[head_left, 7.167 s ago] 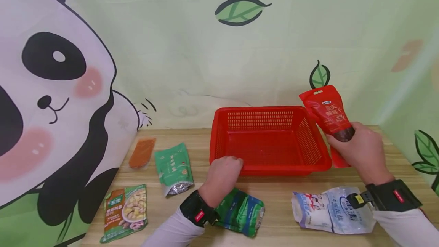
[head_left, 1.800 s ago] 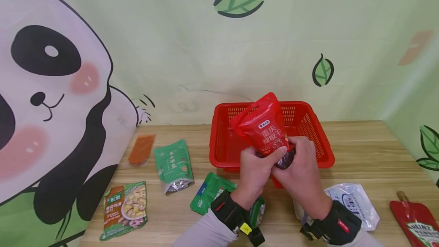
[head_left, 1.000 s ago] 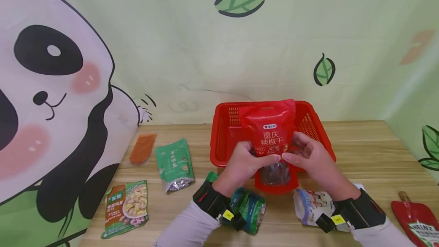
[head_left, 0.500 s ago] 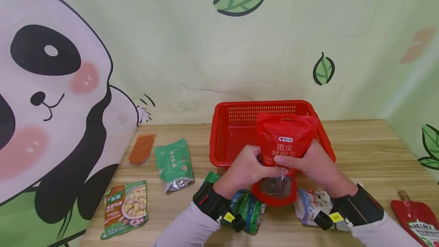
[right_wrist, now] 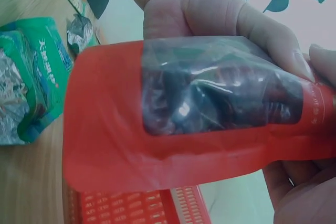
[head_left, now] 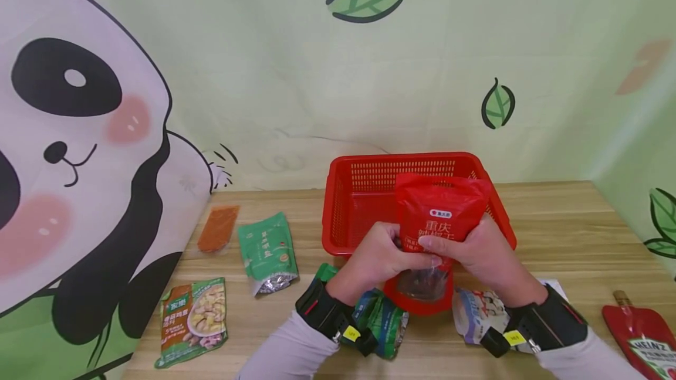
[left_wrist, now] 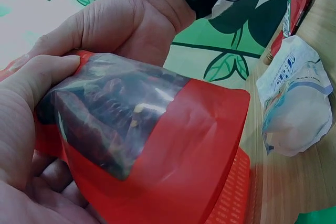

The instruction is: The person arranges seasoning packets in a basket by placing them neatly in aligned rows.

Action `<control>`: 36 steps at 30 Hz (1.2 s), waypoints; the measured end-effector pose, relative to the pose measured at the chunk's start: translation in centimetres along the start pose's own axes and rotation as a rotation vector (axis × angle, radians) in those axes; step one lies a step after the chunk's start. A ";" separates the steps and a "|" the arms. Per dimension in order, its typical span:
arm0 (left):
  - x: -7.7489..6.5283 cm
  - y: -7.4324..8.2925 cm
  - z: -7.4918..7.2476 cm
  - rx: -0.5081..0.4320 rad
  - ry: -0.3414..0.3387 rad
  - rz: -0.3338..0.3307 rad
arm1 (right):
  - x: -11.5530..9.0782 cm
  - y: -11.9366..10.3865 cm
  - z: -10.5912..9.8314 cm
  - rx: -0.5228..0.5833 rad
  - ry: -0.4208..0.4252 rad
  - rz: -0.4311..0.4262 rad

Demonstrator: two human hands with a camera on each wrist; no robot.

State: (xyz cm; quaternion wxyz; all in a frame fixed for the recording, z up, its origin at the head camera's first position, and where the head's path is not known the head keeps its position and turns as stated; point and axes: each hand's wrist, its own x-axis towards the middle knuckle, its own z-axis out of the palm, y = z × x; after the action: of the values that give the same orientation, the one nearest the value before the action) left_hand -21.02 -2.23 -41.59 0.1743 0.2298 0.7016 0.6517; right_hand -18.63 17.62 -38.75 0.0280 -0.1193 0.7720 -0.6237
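Observation:
Both hands hold up a red stand-up pouch of dried chilies (head_left: 440,201), upright over the near side of a red plastic basket (head_left: 328,210). My left hand (head_left: 377,257) grips its left side, thumb across the front. From the right, my right hand (head_left: 488,254) holds it the same way, its thumb just above the left one. Dark, wrinkled chilies (left_wrist: 110,114) show through the clear window in the left wrist view. The red bottom of the pouch (right_wrist: 105,114) faces outward in the right wrist view. Fingers behind the pouch are mostly hidden.
Left of the basket lie an orange packet (head_left: 218,228), a green pouch (head_left: 268,254) and a soup-picture packet (head_left: 192,321). A green-blue pouch (head_left: 388,327) lies under the left forearm, a white-blue pouch (head_left: 477,315) by the right wrist. A Heinz ketchup pouch (head_left: 641,333) lies far right.
Earlier the right hand alone held the pouch right of the basket, the left hand at the basket's front rim. Both hands then took it, turned it upright and brought it slightly nearer.

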 end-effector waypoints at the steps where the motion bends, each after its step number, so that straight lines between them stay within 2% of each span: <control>1: 0.0 0.0 0.0 -0.002 0.004 -0.004 | 0.0 0.0 0.0 0.011 0.010 0.008; 6: -0.1 0.4 0.2 0.014 0.035 -0.042 | -0.1 0.1 0.0 0.059 0.059 0.039; 11: -0.3 0.7 0.3 0.045 0.065 -0.102 | 0.0 0.3 0.0 0.058 0.107 0.070; 14: -0.4 0.8 0.3 0.071 0.082 -0.116 | 0.0 0.4 0.0 0.076 0.123 0.097; 18: -0.6 0.8 0.0 0.106 0.089 -0.124 | 0.2 0.6 -0.1 0.190 0.114 0.109; 21: -0.6 0.8 -0.3 0.116 0.077 -0.138 | 0.4 0.7 -0.4 0.316 0.095 0.094; 26: -0.7 0.7 -1.3 0.154 0.067 -0.142 | 1.0 0.7 -1.1 0.468 0.080 0.103; 30: -0.7 0.3 -2.4 0.241 0.070 -0.094 | 1.7 0.8 -2.0 0.556 0.102 0.155; 36: -0.8 -0.1 -4.0 0.562 0.110 0.001 | 2.7 1.0 -3.8 0.681 0.140 0.211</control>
State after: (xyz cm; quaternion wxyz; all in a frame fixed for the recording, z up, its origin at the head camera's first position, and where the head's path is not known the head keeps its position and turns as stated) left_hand -22.55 -5.97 -41.41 0.0652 0.2340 0.8629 0.4432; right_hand -22.12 20.85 -38.55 0.0772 0.0201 0.5281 -0.8455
